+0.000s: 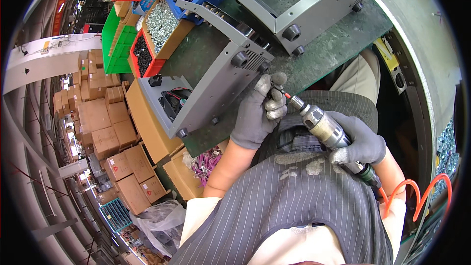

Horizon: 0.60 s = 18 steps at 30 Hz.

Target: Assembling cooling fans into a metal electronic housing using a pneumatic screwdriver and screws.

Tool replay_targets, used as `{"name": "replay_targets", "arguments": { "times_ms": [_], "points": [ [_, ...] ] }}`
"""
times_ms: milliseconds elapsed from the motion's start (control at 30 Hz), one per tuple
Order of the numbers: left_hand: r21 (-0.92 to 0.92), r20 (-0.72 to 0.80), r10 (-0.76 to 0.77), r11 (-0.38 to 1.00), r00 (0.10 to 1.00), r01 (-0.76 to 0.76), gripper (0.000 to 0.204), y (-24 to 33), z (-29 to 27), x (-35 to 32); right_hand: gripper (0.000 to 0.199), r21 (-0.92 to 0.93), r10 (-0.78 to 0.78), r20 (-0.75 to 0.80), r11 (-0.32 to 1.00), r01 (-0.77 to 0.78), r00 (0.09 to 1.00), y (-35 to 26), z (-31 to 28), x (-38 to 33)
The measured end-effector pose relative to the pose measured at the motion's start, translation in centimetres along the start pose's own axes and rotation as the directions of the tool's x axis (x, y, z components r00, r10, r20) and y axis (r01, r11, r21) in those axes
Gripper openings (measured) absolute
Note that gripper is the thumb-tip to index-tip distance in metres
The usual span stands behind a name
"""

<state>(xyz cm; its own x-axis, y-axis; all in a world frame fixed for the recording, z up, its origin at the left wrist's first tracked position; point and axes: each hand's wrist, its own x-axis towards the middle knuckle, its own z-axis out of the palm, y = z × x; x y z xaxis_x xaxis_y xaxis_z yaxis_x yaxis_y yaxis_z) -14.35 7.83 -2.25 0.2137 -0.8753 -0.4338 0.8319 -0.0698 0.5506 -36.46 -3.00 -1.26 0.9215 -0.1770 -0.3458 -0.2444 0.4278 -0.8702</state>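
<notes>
My right hand, in a grey glove, grips a pneumatic screwdriver around its body. A coiled orange air hose runs from the tool's rear end. The screwdriver points up and left, its bit reaching the fingers of my left hand. Those gloved fingers are pinched together at the bit tip; something small and dark shows there, too small to name. Just beyond my left hand, a grey metal housing with black feet and vent slots stands tilted on the green work surface. It holds a fan.
A second grey housing stands farther right. Bins of silver screws, black parts and a green crate line the far left. Stacked cartons fill the left. Purple-wrapped parts lie in a box near my left arm.
</notes>
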Motion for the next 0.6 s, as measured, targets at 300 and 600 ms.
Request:
{"name": "replay_targets", "arguments": {
  "times_ms": [300, 600],
  "points": [
    [0.483, 0.0, 0.093, 0.872, 0.996, -0.081, 0.033, 0.3, 0.0, -1.0, 0.093, -0.301, -0.322, 0.008, 0.902, 0.31, 0.947, 2.2, -1.1, 0.4],
    [0.919, 0.304, 0.382, -0.358, 0.873, -0.163, 0.024, 13.8, 7.8, -3.4, 0.101, -0.288, -0.145, -0.117, 0.952, 0.106, 0.983, 2.2, -1.7, 3.2]
  ]
}}
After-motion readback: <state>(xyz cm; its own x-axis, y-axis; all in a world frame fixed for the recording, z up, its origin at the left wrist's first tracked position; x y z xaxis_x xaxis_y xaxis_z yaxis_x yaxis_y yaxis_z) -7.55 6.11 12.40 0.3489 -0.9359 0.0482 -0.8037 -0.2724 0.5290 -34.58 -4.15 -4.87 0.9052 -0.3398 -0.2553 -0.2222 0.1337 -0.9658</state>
